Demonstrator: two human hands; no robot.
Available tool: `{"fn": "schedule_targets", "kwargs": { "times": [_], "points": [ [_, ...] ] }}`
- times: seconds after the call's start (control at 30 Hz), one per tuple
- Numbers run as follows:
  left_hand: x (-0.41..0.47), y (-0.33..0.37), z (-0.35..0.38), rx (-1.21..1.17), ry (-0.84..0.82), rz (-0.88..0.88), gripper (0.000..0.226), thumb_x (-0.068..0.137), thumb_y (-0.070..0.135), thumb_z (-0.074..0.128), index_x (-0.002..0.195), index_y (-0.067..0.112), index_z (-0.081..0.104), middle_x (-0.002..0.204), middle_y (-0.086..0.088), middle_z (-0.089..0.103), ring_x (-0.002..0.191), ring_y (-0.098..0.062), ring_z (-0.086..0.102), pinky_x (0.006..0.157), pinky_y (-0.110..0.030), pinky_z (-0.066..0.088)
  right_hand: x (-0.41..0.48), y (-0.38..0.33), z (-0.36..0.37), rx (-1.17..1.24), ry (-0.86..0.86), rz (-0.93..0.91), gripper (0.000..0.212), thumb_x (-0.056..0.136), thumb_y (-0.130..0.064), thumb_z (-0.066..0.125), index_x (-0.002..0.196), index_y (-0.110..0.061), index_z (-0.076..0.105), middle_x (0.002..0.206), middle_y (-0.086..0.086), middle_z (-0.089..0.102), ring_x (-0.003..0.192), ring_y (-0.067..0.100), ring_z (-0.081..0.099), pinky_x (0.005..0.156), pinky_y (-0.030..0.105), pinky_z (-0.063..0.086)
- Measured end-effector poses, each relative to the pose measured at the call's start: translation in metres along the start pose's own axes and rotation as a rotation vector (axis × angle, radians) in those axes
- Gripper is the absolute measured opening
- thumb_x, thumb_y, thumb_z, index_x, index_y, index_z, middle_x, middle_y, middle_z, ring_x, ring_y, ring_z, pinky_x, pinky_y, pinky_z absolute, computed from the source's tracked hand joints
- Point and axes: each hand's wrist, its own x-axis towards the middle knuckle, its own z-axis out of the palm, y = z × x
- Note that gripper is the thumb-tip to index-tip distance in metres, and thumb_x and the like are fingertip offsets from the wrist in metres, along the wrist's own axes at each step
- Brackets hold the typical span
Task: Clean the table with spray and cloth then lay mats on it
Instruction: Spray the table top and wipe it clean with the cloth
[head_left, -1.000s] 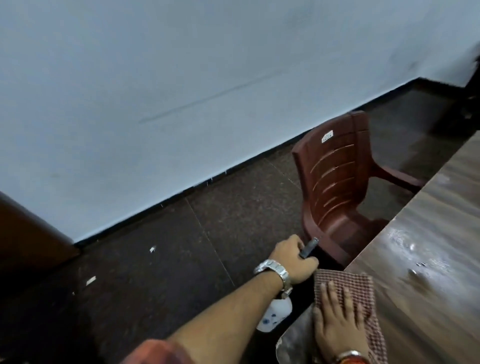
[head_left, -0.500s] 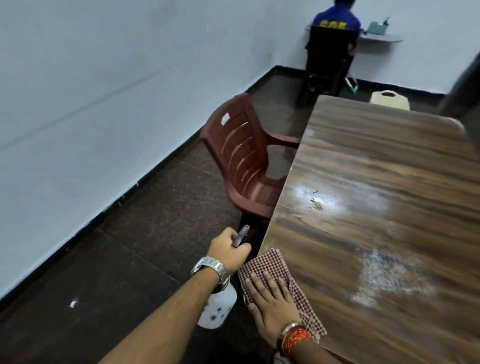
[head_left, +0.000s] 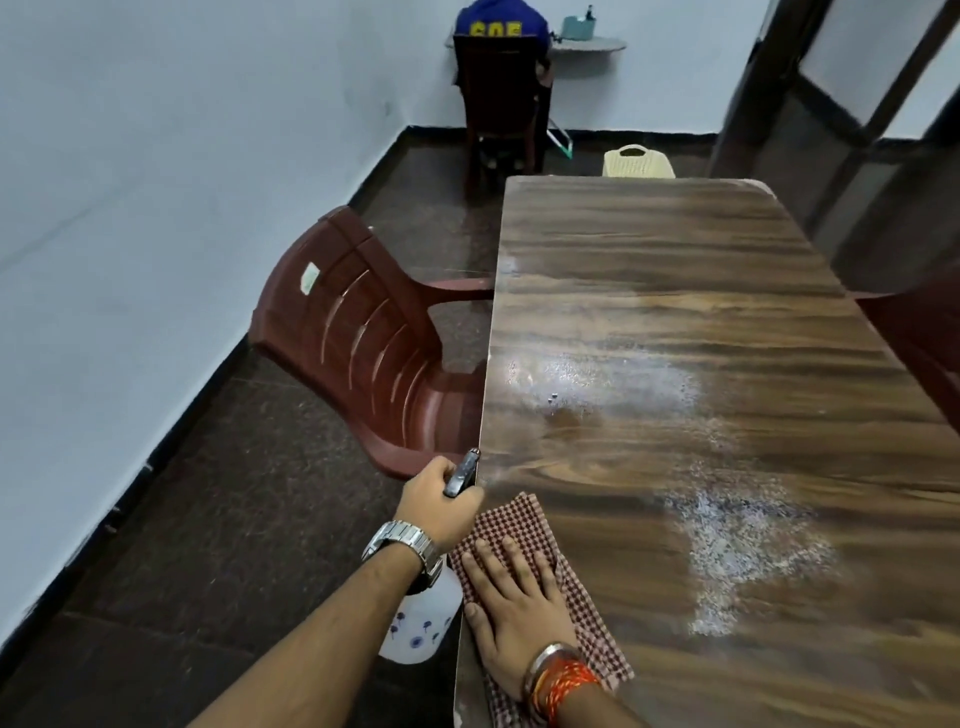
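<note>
1. Table (head_left: 675, 291): I see spray foam pooled mid-tabletop, unwiped.
2. Cloth (head_left: 524, 525): my right hand (head_left: 519, 608) presses it flat, fingers spread, at the near-left corner.
3. Spray bottle (head_left: 421, 623): my left hand (head_left: 441, 501) grips it beyond the left edge; a knock there could loosen my hold.

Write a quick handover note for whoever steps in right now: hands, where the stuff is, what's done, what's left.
Left hand: gripping the spray bottle by its trigger head, held off the table's left edge.
Right hand: flat on the checkered cloth, at the near left corner of the table.
Done: spray droplets sit in patches on the middle and near parts of the top.
Left: wipe those patches with the cloth, cover the far end, then lay the mats. No mats are in view.
</note>
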Motion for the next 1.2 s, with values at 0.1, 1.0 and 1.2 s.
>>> {"fn": "schedule_targets", "kwargs": {
  "times": [0.1, 1.0, 1.2],
  "points": [
    [0.045, 0.014, 0.005, 0.065, -0.023, 0.03, 0.021, 0.08, 0.023, 0.063, 0.069, 0.02, 0.045, 0.062, 0.003, 0.053, 0.055, -0.016, 0.044, 0.051, -0.03, 0.034, 0.059, 0.013, -0.013, 0.005, 0.046, 0.05, 0.054, 0.091, -0.054, 0.037, 0.143, -0.038, 0.034, 0.148, -0.015, 0.037, 0.139, 0.018, 0.032, 0.108, 0.047, 0.013],
    [0.216, 0.128, 0.069, 0.29, -0.48, 0.344, 0.033, 0.067, 0.041, 0.056, 0.095, 0.023, 0.058, 0.076, -0.01, 0.069, 0.069, -0.036, 0.068, 0.068, -0.047, 0.059, 0.119, 0.173, -0.086, 0.062, 0.352, 0.853, 0.059, 0.09, -0.053, 0.031, 0.146, -0.037, 0.028, 0.154, -0.009, 0.028, 0.143, 0.026, 0.024, 0.112, 0.058, 0.017],
    [0.195, 0.14, 0.085, 0.356, -0.626, 0.476, 0.027, 0.069, 0.04, 0.058, 0.086, 0.019, 0.057, 0.065, -0.013, 0.068, 0.065, -0.04, 0.069, 0.064, -0.051, 0.057, 0.022, 0.157, -0.055, -0.024, 0.292, 0.715, 0.056, 0.093, -0.058, 0.022, 0.146, -0.049, 0.008, 0.155, -0.02, 0.015, 0.145, 0.015, 0.014, 0.115, 0.045, 0.005]
  ]
}}
